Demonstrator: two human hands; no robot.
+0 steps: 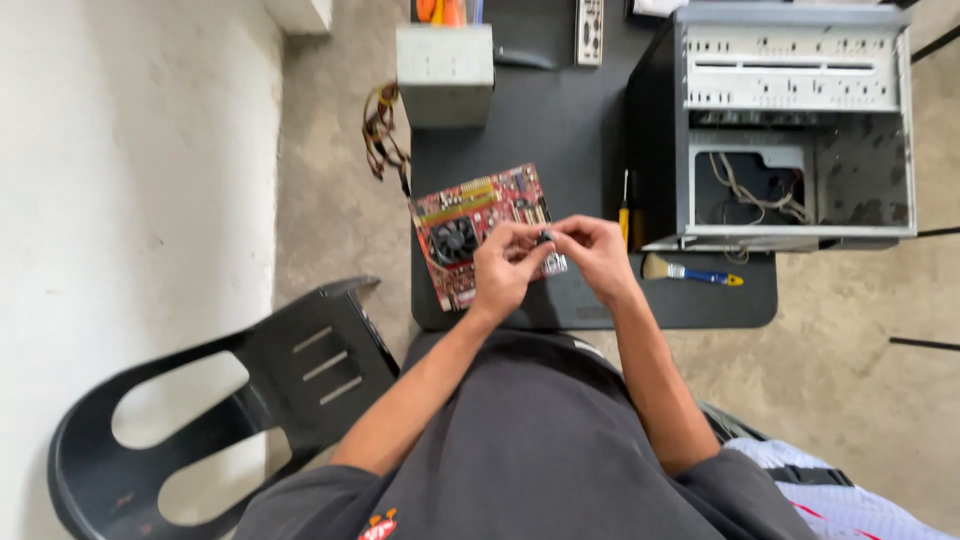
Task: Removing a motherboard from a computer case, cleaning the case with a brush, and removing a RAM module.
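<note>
- Head view looks straight down on both hands meeting above the near edge of the red printed circuit board with a black round cooling fan; that board serves as the landmark for everything below.
- Left hand and right hand close their fingertips from either side on a small dark-and-silver part, too small to identify; the two-sided pinch probably steadies something tiny while it is turned or inspected.
- That small part sits between the two hands, just over the board's right corner, lifted clear of it as far as I can tell.
- Board lies flat, fan side up, on the black rectangular table, likely so its components stay reachable.
- Right of the board, a yellow-handled screwdriver and a blue-handled brush with pale bristles lie close by.
- Farther right stands an open black and grey metal computer case, its interior exposed.
- Behind the board rests a grey metal power supply box with trailing coloured wires.
- Left of the board, off the table, stands a black plastic chair.
</note>
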